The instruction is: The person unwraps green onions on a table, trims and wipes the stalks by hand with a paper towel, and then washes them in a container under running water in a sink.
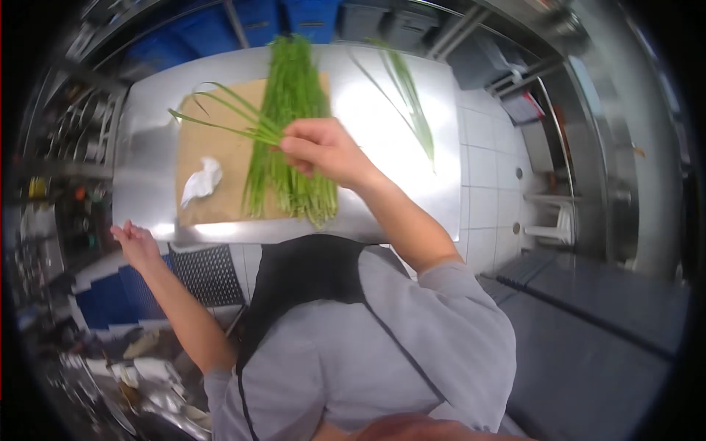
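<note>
Steel table point(144, 158). Brown board point(220, 140), left of centre. Greens point(294, 110), over board's right side, far edge towards near edge; probably light, bendable, easily bruised; best gathered mid-length. Sprig point(282, 135), pinched by right hand point(327, 153), forearm slanting from near right. Left hand point(137, 245), loosely curled, apparently empty, near left corner.

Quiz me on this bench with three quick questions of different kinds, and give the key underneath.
1. Which hand holds a few green blades?
2. True or false: the crumpled white item lies to the right of the large green bundle.
3. The smaller group of leaves rests on: a) the tiled floor; b) the metal table; c) a blue bin.

Key: 1. The right hand. 2. False; it lies to the left, on the brown board. 3. b.
</note>
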Demonstrator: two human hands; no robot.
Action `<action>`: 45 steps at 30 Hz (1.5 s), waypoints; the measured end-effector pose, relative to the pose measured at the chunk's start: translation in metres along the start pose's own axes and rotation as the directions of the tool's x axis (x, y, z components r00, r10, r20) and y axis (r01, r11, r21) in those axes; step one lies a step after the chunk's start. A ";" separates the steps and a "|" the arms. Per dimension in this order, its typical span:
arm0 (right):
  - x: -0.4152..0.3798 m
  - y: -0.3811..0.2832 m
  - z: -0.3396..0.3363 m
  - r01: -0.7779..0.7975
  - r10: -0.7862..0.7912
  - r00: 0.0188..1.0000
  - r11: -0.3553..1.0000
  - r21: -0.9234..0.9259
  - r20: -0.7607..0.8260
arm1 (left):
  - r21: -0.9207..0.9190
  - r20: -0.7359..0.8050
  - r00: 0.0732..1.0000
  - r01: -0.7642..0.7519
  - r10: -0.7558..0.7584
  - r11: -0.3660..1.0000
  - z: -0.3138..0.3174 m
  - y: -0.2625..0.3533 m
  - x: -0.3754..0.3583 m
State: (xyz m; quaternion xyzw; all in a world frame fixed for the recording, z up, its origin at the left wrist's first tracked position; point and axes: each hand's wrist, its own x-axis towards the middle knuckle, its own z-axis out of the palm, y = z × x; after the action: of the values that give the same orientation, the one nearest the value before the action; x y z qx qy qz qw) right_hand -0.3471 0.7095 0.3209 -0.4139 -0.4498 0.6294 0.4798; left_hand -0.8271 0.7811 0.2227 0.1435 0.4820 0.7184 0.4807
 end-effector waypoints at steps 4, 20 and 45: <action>0.010 -0.025 -0.019 0.271 -0.260 0.950 0.962 0.043 -0.171 | 0.173 0.049 0.997 0.047 -0.056 0.984 0.029 -0.027 -0.039; -0.103 0.065 -0.210 -0.463 -0.151 0.459 0.801 -0.380 -0.876 | 0.463 0.385 0.884 0.064 -0.266 0.884 0.073 -0.037 -0.085; -0.147 0.054 -0.194 -0.642 -0.146 0.559 0.547 -0.537 -0.816 | 0.717 0.451 0.791 -0.045 -0.414 0.696 0.105 -0.063 -0.120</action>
State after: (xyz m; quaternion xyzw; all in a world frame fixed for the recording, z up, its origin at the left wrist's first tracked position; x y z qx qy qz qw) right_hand -0.1458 0.5914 0.2326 -0.8801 -0.3450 0.1739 0.2758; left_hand -0.6628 0.7450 0.2534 0.4733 0.5567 0.3483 0.5872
